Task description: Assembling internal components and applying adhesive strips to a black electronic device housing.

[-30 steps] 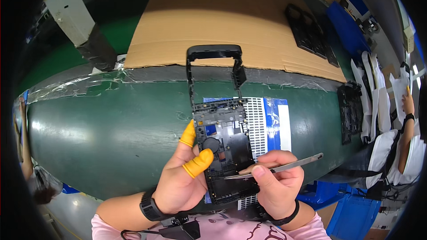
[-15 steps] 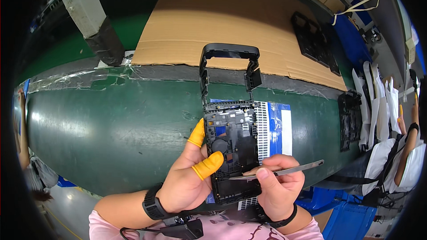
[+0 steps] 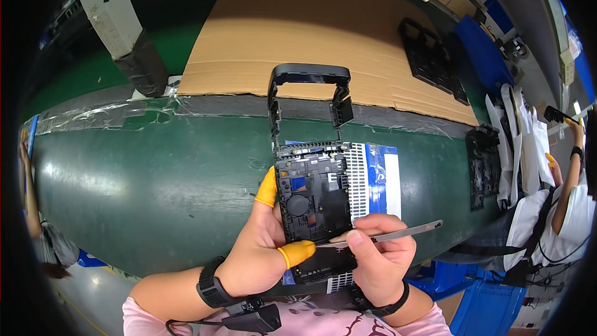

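Lengthwise, the black frame (image 3: pixel 326 202) points forward, loop (image 3: pixel 311 73) farthest, left fingers (image 3: pixel 266 189) gripping it, right fingers (image 3: pixel 379 223) pinching a metal tool (image 3: pixel 411 231).

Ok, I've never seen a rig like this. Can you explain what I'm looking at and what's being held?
There is no machine: these are a person's bare hands, with yellow covers on the left thumb and one left finger. The view looks down from a fisheye camera worn on the head, so straight edges bend. The left hand holds a black plastic frame; the right hand holds what looks like metal tweezers, tips by the left thumb. Beneath is a green table. Farther back, a cardboard sheet carries another black part.
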`<action>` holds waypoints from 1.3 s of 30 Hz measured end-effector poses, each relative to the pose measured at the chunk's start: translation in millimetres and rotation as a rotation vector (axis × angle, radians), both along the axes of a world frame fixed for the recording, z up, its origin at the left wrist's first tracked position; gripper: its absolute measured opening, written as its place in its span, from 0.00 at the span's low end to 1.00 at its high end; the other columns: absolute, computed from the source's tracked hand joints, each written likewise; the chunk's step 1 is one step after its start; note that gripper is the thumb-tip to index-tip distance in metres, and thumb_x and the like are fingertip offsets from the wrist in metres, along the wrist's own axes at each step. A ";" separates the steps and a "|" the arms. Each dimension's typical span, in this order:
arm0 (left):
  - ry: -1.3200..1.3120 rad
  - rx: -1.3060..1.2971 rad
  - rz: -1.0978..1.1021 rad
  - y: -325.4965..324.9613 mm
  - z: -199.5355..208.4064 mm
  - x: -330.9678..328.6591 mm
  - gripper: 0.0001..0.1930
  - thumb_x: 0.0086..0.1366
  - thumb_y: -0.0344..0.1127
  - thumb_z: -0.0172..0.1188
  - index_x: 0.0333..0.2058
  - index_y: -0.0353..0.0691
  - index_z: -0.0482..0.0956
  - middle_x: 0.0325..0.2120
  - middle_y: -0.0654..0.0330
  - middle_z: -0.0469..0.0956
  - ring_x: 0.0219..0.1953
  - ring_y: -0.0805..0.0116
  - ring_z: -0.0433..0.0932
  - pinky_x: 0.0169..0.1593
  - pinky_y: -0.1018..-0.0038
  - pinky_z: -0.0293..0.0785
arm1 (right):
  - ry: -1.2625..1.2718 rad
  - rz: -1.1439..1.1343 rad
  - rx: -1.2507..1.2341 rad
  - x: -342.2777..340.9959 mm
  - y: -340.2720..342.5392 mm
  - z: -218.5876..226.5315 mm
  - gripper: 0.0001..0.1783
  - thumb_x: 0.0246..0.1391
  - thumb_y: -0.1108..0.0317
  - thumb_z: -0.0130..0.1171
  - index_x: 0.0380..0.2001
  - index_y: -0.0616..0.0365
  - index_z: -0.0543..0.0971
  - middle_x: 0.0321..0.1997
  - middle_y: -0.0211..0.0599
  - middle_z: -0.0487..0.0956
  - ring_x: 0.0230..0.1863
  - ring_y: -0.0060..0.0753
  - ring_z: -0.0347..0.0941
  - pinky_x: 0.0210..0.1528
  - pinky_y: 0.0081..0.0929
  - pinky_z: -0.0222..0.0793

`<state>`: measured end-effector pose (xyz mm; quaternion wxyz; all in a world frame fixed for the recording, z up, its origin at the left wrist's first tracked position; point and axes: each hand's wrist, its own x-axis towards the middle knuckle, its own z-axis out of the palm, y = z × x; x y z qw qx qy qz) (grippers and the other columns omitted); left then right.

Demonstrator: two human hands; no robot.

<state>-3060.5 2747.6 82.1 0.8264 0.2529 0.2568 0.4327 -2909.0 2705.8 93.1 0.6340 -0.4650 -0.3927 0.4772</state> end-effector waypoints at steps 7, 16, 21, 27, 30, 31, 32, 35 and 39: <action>0.008 0.168 0.131 5.4 -4.8 -2.1 0.51 0.41 0.07 0.45 0.60 0.54 0.35 0.56 0.60 0.50 0.55 0.66 0.57 0.53 0.71 0.59 | 0.169 -0.104 0.012 24.1 8.4 1.1 0.13 0.45 0.80 0.55 0.37 0.67 0.69 0.26 0.38 0.75 0.28 0.20 0.71 0.29 0.14 0.65; -0.109 0.022 0.300 22.4 14.6 -0.4 0.29 0.57 0.31 0.49 0.57 0.45 0.48 0.50 0.54 0.62 0.52 0.59 0.64 0.53 0.61 0.62 | -0.079 -0.079 -0.156 49.3 14.2 -29.2 0.09 0.47 0.79 0.53 0.35 0.66 0.70 0.25 0.34 0.75 0.24 0.18 0.72 0.25 0.12 0.67; -0.044 -0.031 0.317 24.2 9.2 1.1 0.23 0.63 0.45 0.40 0.55 0.45 0.54 0.49 0.56 0.64 0.51 0.61 0.65 0.54 0.62 0.62 | -0.063 -0.095 -0.143 50.1 13.7 -33.7 0.09 0.47 0.79 0.53 0.35 0.66 0.71 0.25 0.34 0.75 0.25 0.18 0.72 0.24 0.12 0.67; 0.006 -0.033 0.334 18.4 9.3 2.0 0.23 0.63 0.47 0.39 0.54 0.45 0.55 0.49 0.56 0.64 0.51 0.61 0.65 0.53 0.62 0.62 | -0.098 -0.109 -0.180 46.6 12.8 -33.9 0.08 0.47 0.80 0.53 0.33 0.66 0.71 0.23 0.33 0.75 0.23 0.16 0.70 0.21 0.10 0.61; -0.103 -0.065 0.297 14.7 4.8 3.5 0.22 0.63 0.41 0.41 0.55 0.45 0.53 0.50 0.57 0.63 0.51 0.62 0.65 0.53 0.63 0.62 | 0.019 -0.153 -0.145 50.4 9.6 -29.1 0.09 0.46 0.81 0.52 0.34 0.66 0.71 0.22 0.35 0.75 0.19 0.15 0.67 0.18 0.09 0.55; -0.046 -0.059 0.274 13.6 5.1 6.3 0.23 0.63 0.44 0.41 0.55 0.45 0.54 0.50 0.57 0.63 0.51 0.62 0.65 0.54 0.62 0.62 | 0.072 -0.142 -0.116 49.0 6.8 -17.5 0.09 0.45 0.82 0.52 0.34 0.66 0.70 0.22 0.36 0.75 0.19 0.16 0.67 0.18 0.09 0.55; -0.106 -0.090 0.243 11.3 11.7 9.2 0.23 0.62 0.43 0.44 0.55 0.44 0.54 0.50 0.58 0.63 0.52 0.63 0.64 0.54 0.63 0.61 | 0.014 -0.165 -0.065 48.1 0.5 -3.1 0.10 0.45 0.81 0.52 0.34 0.67 0.70 0.22 0.38 0.75 0.19 0.18 0.68 0.18 0.10 0.55; -0.106 -0.132 0.205 7.5 6.1 1.6 0.24 0.62 0.42 0.44 0.55 0.44 0.54 0.51 0.58 0.63 0.52 0.63 0.64 0.54 0.63 0.61 | 0.109 -0.054 0.033 18.1 3.4 28.2 0.11 0.44 0.81 0.54 0.34 0.68 0.69 0.24 0.40 0.75 0.23 0.22 0.71 0.25 0.16 0.65; -0.139 -0.137 0.164 4.5 8.7 2.8 0.24 0.62 0.41 0.45 0.55 0.45 0.53 0.51 0.58 0.62 0.52 0.63 0.63 0.54 0.64 0.61 | -0.049 0.030 0.050 -2.5 10.6 22.1 0.12 0.43 0.81 0.56 0.35 0.67 0.71 0.27 0.37 0.75 0.27 0.18 0.70 0.29 0.13 0.64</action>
